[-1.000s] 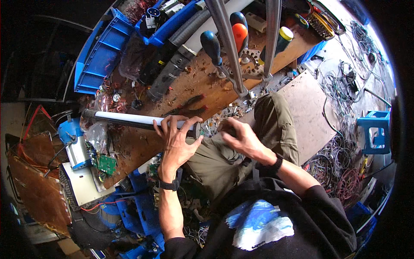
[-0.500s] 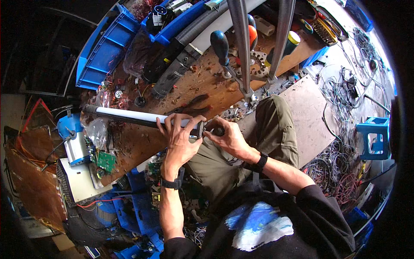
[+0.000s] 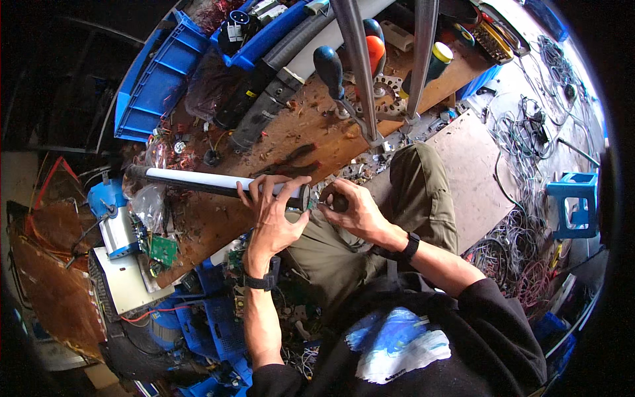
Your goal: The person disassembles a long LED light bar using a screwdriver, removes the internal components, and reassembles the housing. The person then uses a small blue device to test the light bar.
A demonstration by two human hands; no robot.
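Note:
A long tube light (image 3: 198,178), with a white face and dark back, slants from the workbench toward my lap. My left hand (image 3: 272,204) is closed around its near end, thumb below and fingers over the top. Just off that end, my right hand (image 3: 354,210) pinches a small dark rounded piece (image 3: 340,201), mostly covered by the fingers; its exact kind cannot be made out. A little greenish bit shows in the narrow gap between the tube's dark end and my right fingertips.
The wooden workbench (image 3: 218,228) carries dark pliers (image 3: 294,161), blue- and orange-handled tools and upright metal bars (image 3: 360,66). Blue bins (image 3: 155,79) stand at its far left. A green circuit board (image 3: 163,250) lies left. Tangled cables (image 3: 522,245) and a blue stool (image 3: 573,206) are right.
My right hand has drawn slightly away from the tube light's end, and a small gap with a greenish bit now shows there. The left hand keeps its grip.

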